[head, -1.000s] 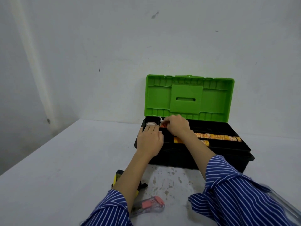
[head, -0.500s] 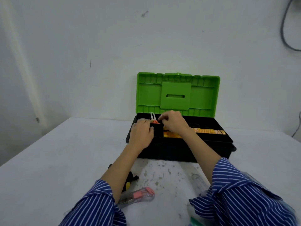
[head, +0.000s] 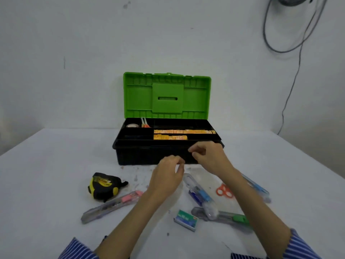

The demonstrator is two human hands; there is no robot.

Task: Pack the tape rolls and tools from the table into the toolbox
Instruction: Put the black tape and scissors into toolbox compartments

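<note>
1. Toolbox (head: 149, 154) sits at the far middle of the white table (head: 46, 184), green lid (head: 167, 95) standing upright and open.
2. In its top tray: a clear tape roll (head: 133, 125) in the back-left compartment, orange-handled small tool (head: 145, 124) just beside it, two orange-yellow strips (head: 183, 131) lying lengthwise in the middle slots.
3. Left hand (head: 167, 179) hovers over the table just in front of the box, fingers loosely curled, thumb near fingertips. Nothing visibly held.
4. Right hand (head: 209, 156) is at the box's front wall, fingers loosely curled, nothing visibly in them; can't tell if it touches the box.
5. On the table, not packed:
   - tape measure (head: 104, 185), front left
   - pink-slider cutter (head: 112, 206) beside it
   - blue-slider cutter (head: 200, 195), centre
   - green-slider cutter (head: 224, 218), partly under the blue one's end
   - staple box (head: 185, 220)
   - orange scissors (head: 224, 190), partly hidden by the right forearm
   - another blue cutter (head: 259, 190), right of that arm
</note>
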